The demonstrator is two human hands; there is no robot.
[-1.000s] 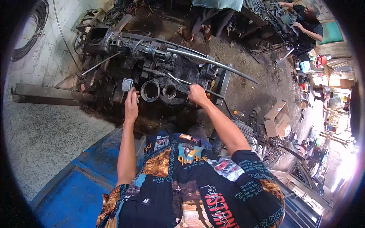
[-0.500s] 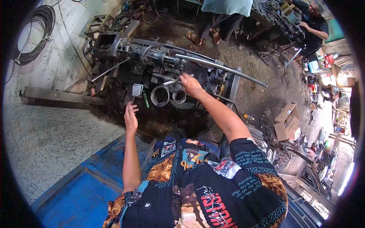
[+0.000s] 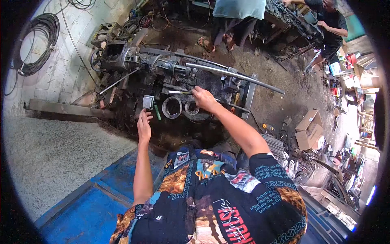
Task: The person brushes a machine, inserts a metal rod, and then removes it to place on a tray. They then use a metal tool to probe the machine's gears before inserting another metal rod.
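Grip's partly hidden, but my right hand [image 3: 204, 99] is wrapped round a silvery bar [image 3: 179, 92]; can't tell if my left hand [image 3: 144, 127], fingers loosely spread, touches the grey box [image 3: 148, 102]. Bar's lying flatter than half a second ago. One box, one green stick [image 3: 157, 112], two round rings [image 3: 172, 116] near the bar

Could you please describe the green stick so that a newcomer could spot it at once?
Find the long dark machine with a shiny metal bar, in front of the person. On its near side, look between the boxy grey piece beyond the left hand and the larger round ring. The green stick there is slim and bright, unlike its grey neighbours.
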